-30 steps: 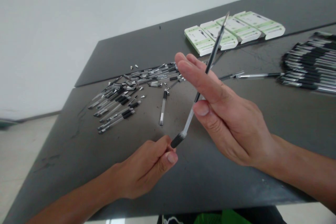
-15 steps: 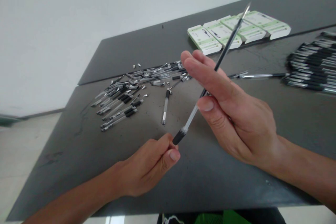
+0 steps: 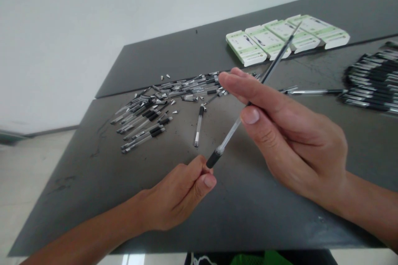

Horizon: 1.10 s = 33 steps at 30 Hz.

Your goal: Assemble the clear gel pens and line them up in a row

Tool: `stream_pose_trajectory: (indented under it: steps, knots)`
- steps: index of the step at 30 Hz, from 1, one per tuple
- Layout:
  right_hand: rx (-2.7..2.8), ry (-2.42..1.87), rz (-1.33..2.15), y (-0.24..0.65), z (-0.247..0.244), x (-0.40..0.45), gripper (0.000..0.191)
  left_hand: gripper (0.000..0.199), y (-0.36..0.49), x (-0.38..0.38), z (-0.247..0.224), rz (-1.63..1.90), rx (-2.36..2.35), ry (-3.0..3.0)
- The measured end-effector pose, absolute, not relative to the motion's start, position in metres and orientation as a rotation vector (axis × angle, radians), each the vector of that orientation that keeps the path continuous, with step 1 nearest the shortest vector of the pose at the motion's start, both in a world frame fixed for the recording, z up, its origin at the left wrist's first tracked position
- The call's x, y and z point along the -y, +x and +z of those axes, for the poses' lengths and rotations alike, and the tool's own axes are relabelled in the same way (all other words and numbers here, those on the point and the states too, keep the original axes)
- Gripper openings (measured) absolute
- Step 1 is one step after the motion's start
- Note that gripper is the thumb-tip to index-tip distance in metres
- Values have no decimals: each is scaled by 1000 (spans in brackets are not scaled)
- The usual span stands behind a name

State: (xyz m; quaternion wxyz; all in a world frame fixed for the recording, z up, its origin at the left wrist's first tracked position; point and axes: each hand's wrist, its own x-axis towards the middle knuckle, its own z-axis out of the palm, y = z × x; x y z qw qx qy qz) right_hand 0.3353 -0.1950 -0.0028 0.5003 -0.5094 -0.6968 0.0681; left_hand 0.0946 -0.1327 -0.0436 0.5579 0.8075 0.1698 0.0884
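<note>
My left hand is closed around a pen barrel; only its black rubber grip and open end show above the fist. Between the thumb and fingers of my right hand, a pen refill is pinched. The refill slants up to the right, its metal tip at the top and its clear lower end at the barrel's mouth. How deep that end sits inside is hidden. On the table behind my hands lies a single pen barrel with a black grip.
Loose pen barrels and small silver cone tips lie scattered at the left and middle of the dark table. Green-and-white boxes lie in a row at the back. Several pens are piled at the right.
My right hand has shifted slightly right and down, its fingers closer together around the refill. The refill's tip is lower and leans further right. The left hand has barely moved.
</note>
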Motion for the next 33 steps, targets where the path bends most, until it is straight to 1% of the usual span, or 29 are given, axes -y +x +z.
stream_pose_trajectory:
  steps: [6, 14, 18, 22, 27, 31, 33]
  knots:
    - [1725, -1240, 157, 338, 0, 194, 43, 37, 97, 136, -41, 167, -467, 1892]
    - [1798, -1222, 130, 335, -4, 198, 47, 36, 98, 135, -43, 211, -446, 1872]
    - [1970, -1075, 147, 337, -16, 197, 50, 36, 99, 136, -44, 231, -451, 1849]
    - [2017, -923, 153, 340, -20, 191, 47, 37, 100, 137, -43, 265, -429, 1829]
    - [2025, -798, 159, 348, -16, 188, 59, 38, 99, 138, -42, 273, -458, 1834]
    - [1955, -919, 132, 357, -20, 192, 66, 41, 98, 136, -41, 245, -487, 1827]
    - [1853, -1032, 174, 361, -24, 194, 67, 41, 99, 135, -38, 195, -497, 1853]
